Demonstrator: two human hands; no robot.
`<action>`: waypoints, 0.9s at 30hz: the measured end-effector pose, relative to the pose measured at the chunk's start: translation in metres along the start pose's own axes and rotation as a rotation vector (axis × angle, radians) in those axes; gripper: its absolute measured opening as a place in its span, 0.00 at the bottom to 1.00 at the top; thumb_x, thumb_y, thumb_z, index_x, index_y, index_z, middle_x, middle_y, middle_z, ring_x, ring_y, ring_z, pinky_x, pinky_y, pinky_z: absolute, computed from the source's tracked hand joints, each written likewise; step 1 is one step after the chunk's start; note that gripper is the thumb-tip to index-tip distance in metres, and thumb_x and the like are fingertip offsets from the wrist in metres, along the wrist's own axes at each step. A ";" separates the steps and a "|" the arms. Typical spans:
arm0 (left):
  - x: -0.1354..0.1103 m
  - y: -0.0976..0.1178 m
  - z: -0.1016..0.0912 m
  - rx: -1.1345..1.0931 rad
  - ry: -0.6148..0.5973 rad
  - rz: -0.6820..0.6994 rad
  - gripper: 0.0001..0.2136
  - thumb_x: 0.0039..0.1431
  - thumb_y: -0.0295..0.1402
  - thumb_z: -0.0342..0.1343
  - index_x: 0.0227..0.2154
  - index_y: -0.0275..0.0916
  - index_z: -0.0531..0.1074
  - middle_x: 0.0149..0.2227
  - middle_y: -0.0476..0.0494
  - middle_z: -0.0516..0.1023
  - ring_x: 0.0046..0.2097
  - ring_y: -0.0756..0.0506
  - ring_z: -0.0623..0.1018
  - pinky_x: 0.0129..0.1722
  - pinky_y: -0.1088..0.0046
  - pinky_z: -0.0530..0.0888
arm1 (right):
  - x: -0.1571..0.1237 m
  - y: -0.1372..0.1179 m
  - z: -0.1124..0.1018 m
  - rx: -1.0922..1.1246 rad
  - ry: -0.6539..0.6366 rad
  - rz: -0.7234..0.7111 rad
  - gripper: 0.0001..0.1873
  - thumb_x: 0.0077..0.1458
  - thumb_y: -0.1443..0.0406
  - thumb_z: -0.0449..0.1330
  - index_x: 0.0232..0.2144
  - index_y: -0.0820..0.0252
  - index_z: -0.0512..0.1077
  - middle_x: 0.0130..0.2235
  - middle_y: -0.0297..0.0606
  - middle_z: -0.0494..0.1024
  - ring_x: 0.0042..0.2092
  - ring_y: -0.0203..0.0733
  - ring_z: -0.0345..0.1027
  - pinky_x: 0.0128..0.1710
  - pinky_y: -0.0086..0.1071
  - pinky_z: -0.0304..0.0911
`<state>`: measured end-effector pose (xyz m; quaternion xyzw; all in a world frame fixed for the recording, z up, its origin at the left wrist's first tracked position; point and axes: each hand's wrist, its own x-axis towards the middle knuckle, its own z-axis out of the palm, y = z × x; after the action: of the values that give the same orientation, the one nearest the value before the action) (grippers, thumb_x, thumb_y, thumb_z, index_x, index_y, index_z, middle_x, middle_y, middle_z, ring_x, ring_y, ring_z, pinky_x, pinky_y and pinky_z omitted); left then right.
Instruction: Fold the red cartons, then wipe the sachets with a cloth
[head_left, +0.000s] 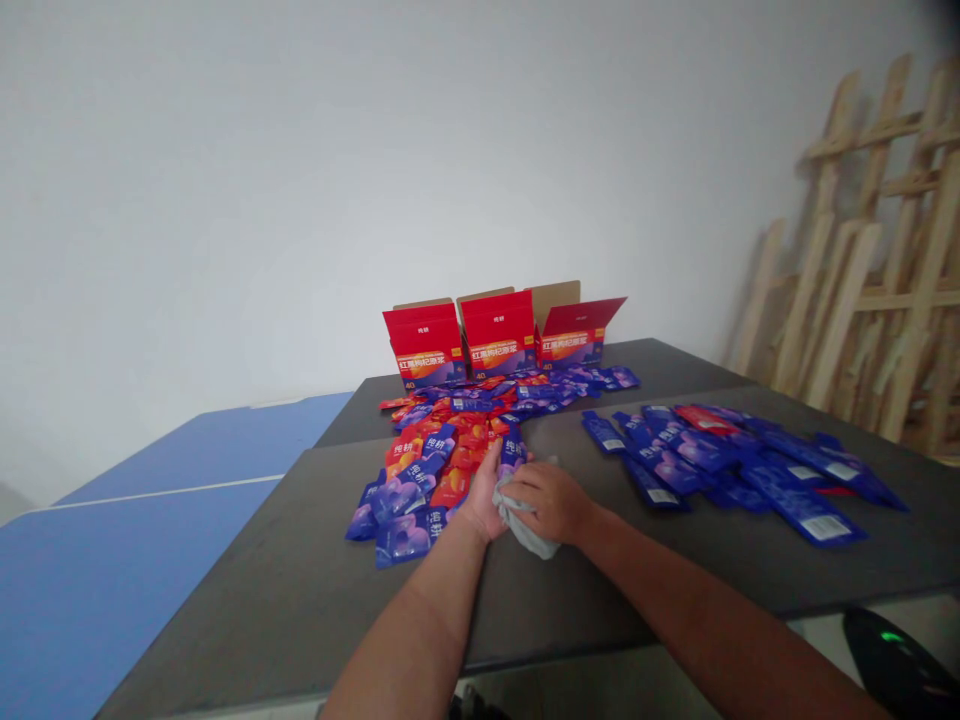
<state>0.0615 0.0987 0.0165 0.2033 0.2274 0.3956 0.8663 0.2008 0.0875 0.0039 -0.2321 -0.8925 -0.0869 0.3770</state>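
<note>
My left hand point(487, 497) is closed on a blue sachet point(512, 449), which stands up out of the fingers just above the table. Bunched in my right hand point(553, 500) is a light grey cloth point(531, 530), pressed against the lower part of that sachet. The two hands meet at the middle of the table. Right beside my left hand lies a spread of red and blue sachets point(409, 505), overlapping one another. Further to the right is a loose heap of mostly blue sachets point(697, 450), a few of them red.
Three red boxes point(499, 335) with raised flaps stand at the back of the dark grey table point(285, 590), with more mixed sachets point(525, 392) before them. A blue table point(165, 530) adjoins on the left. Wooden easels point(862, 270) lean at the right wall.
</note>
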 end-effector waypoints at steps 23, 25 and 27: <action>-0.006 0.007 0.001 0.020 -0.132 0.139 0.17 0.57 0.43 0.54 0.44 0.37 0.72 0.39 0.39 0.74 0.29 0.50 0.69 0.23 0.76 0.63 | -0.018 0.054 0.008 -0.058 0.007 0.821 0.11 0.58 0.60 0.56 0.38 0.60 0.73 0.39 0.42 0.75 0.43 0.42 0.69 0.44 0.33 0.61; -0.002 0.009 -0.001 -0.016 -0.095 0.234 0.15 0.57 0.42 0.54 0.41 0.37 0.72 0.37 0.40 0.74 0.29 0.50 0.69 0.24 0.76 0.64 | -0.017 0.049 0.011 -0.070 0.056 0.762 0.14 0.61 0.59 0.53 0.41 0.61 0.73 0.41 0.44 0.74 0.46 0.44 0.67 0.47 0.35 0.60; 0.003 0.007 -0.003 0.000 -0.046 0.311 0.11 0.55 0.37 0.57 0.40 0.38 0.71 0.35 0.43 0.73 0.30 0.50 0.70 0.26 0.75 0.66 | -0.015 0.043 0.008 -0.068 0.142 0.711 0.16 0.63 0.60 0.48 0.43 0.61 0.72 0.43 0.45 0.74 0.47 0.45 0.66 0.48 0.38 0.59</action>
<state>0.0576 0.1054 0.0173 0.2450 0.1735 0.5202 0.7995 0.2254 0.1231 -0.0132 -0.5338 -0.7240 0.0040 0.4369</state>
